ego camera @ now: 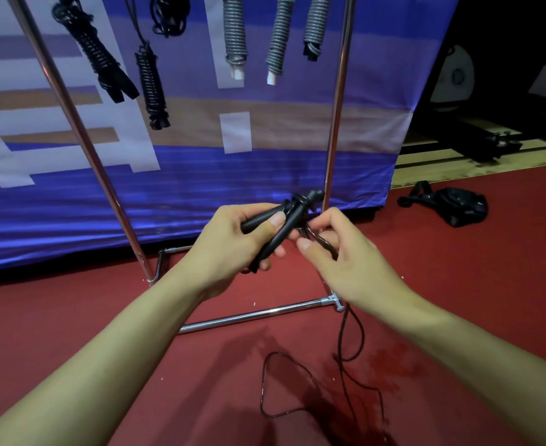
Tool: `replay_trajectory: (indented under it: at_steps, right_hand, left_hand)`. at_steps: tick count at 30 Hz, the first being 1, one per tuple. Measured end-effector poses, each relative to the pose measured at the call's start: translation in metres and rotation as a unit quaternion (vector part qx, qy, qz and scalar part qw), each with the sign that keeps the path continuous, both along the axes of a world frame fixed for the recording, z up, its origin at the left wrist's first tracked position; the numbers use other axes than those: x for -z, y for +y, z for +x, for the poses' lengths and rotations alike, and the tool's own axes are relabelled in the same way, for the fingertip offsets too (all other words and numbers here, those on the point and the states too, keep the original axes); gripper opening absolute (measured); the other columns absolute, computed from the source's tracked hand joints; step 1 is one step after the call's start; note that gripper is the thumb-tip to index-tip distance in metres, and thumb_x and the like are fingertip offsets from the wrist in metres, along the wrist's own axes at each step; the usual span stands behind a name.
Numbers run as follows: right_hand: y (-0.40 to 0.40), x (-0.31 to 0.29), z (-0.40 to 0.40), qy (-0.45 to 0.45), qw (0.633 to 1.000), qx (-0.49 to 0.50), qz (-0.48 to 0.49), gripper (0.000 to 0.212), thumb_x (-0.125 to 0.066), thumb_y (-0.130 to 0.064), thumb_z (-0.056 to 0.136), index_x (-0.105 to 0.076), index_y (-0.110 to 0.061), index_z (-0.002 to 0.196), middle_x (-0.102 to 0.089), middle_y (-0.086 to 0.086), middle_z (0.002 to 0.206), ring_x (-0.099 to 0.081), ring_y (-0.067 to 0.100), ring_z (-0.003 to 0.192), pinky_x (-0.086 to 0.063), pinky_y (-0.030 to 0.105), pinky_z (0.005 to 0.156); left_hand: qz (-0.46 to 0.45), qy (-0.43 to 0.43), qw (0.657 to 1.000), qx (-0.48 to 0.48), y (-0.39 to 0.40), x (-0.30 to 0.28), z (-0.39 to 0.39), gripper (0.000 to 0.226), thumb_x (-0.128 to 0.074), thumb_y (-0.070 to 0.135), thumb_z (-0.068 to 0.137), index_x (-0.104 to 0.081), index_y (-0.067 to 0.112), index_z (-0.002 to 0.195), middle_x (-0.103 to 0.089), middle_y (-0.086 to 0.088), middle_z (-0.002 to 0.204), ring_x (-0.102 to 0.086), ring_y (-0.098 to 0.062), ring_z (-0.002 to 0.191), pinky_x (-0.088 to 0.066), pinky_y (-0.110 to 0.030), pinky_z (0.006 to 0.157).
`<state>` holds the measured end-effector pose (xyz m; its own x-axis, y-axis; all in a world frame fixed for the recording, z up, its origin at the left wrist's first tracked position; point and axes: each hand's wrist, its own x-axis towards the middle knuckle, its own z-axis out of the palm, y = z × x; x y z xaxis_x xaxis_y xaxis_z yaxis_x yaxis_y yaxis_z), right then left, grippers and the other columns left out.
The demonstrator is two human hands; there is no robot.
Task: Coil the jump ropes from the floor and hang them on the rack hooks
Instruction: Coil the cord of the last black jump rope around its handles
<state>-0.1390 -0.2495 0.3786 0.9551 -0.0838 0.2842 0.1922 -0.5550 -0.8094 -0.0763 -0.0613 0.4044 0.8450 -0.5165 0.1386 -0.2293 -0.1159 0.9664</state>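
At frame centre the left hand (233, 239) clamps both rope handles (278, 233), slanting lower left to upper right. The right hand (339, 255) pinches the cord (350, 336), which trails down to the floor (104, 310).

Floor (458, 284): a red, slightly mottled surface is seen across the lower frame; a darker, wet-looking patch is visible near the bottom centre.
Rack base (255, 314): chrome tubes are rested directly on the floor, joined at a corner fitting from which an upright pole is raised.
Rope tail (310, 381): a thin black cord is trailed over the floor in loose loops just in front of the rack base; its upper end is lifted off the floor.
Black bag (458, 206): a dark strapped item is laid on the floor at the right, well apart from the rack.
Banner edge (200, 194): blue fabric is hung down to the floor behind the rack.
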Motion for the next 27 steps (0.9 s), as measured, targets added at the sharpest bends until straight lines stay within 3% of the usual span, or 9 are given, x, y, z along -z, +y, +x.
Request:
replay_trajectory:
  at_steps: [4,8,13,15,17,20,22,24,27]
  right_hand:
    - [-0.006,-0.012,0.0,0.047,0.997,0.044,-0.038,0.023,-0.055,-0.04,0.102,-0.054,-0.02,0.089,-0.059,-0.014,0.059,-0.05,-0.003,0.057,-0.037,0.011,0.059]
    - [-0.007,-0.02,0.004,0.082,0.986,0.087,-0.114,0.05,-0.038,-0.066,0.096,-0.056,-0.022,0.08,-0.063,-0.008,0.068,-0.055,0.004,0.063,-0.038,0.019,0.057]
    - [-0.009,-0.013,0.009,0.079,0.989,0.091,-0.092,0.052,-0.034,-0.06,0.102,-0.063,-0.018,0.091,-0.07,0.001,0.083,-0.064,0.018,0.081,-0.049,0.033,0.076]
    - [-0.01,-0.015,0.008,0.088,0.99,0.088,-0.064,0.055,-0.032,-0.059,0.103,-0.063,-0.016,0.091,-0.063,-0.009,0.066,-0.059,0.015,0.069,-0.043,0.037,0.065]
    - [-0.013,-0.016,0.01,0.104,0.99,0.087,-0.036,0.059,-0.028,-0.059,0.105,-0.063,-0.014,0.089,-0.05,-0.015,0.047,-0.045,0.006,0.051,-0.031,0.03,0.056]
    - [-0.017,-0.011,0.014,0.114,0.99,0.08,0.021,0.065,-0.03,-0.065,0.103,-0.064,-0.012,0.088,-0.043,-0.017,0.041,-0.038,0.005,0.045,-0.028,0.029,0.056]
    - [-0.015,-0.01,0.015,0.11,0.989,0.092,0.037,0.063,-0.03,-0.067,0.101,-0.062,-0.013,0.095,-0.05,-0.015,0.053,-0.044,0.01,0.054,-0.033,0.032,0.062]
    - [-0.014,-0.011,0.015,0.092,0.99,0.109,0.009,0.048,-0.032,-0.056,0.105,-0.058,-0.017,0.099,-0.059,-0.006,0.077,-0.055,0.023,0.076,-0.036,0.034,0.073]
    - [-0.016,-0.014,0.014,0.079,0.991,0.108,-0.009,0.033,-0.033,-0.041,0.108,-0.055,-0.017,0.105,-0.062,0.006,0.096,-0.058,0.032,0.099,-0.037,0.034,0.078]
  left_hand:
    - [0.054,-0.031,0.998,-0.011,-0.002,0.001,-0.001,0.021,-0.058,0.024,0.105,-0.074,0.018,0.117,-0.073,-0.005,0.072,-0.062,-0.015,0.049,-0.044,-0.019,0.047]
    - [0.086,-0.076,0.993,-0.017,-0.006,0.009,-0.003,0.021,-0.061,0.025,0.104,-0.072,0.026,0.122,-0.074,-0.007,0.072,-0.063,-0.016,0.05,-0.049,-0.021,0.053]
    - [0.059,-0.065,0.996,-0.016,-0.015,0.017,-0.006,0.026,-0.061,0.028,0.103,-0.071,0.028,0.128,-0.073,-0.008,0.073,-0.056,-0.017,0.05,-0.047,-0.023,0.054]
    - [0.046,-0.051,0.998,-0.009,-0.016,0.017,-0.007,0.027,-0.061,0.028,0.103,-0.07,0.028,0.129,-0.071,-0.008,0.072,-0.054,-0.016,0.05,-0.046,-0.023,0.053]
    - [0.037,-0.042,0.998,-0.002,-0.016,0.017,-0.007,0.029,-0.062,0.03,0.103,-0.07,0.029,0.13,-0.072,-0.01,0.074,-0.055,-0.016,0.051,-0.045,-0.022,0.052]
    - [0.018,-0.023,1.0,0.006,-0.017,0.018,-0.008,0.03,-0.062,0.031,0.103,-0.069,0.03,0.131,-0.072,-0.013,0.077,-0.055,-0.016,0.054,-0.044,-0.021,0.053]
    - [0.014,-0.011,1.0,0.01,-0.018,0.02,-0.007,0.03,-0.06,0.032,0.103,-0.069,0.028,0.132,-0.072,-0.015,0.08,-0.055,-0.016,0.056,-0.043,-0.02,0.054]
    - [0.02,-0.009,1.0,0.012,-0.018,0.021,-0.007,0.03,-0.059,0.033,0.104,-0.069,0.028,0.131,-0.073,-0.015,0.087,-0.055,-0.015,0.058,-0.044,-0.021,0.055]
    - [0.013,0.001,0.999,0.031,-0.018,0.02,-0.007,0.03,-0.057,0.03,0.106,-0.067,0.028,0.134,-0.077,-0.001,0.108,-0.066,-0.015,0.067,-0.045,-0.025,0.051]
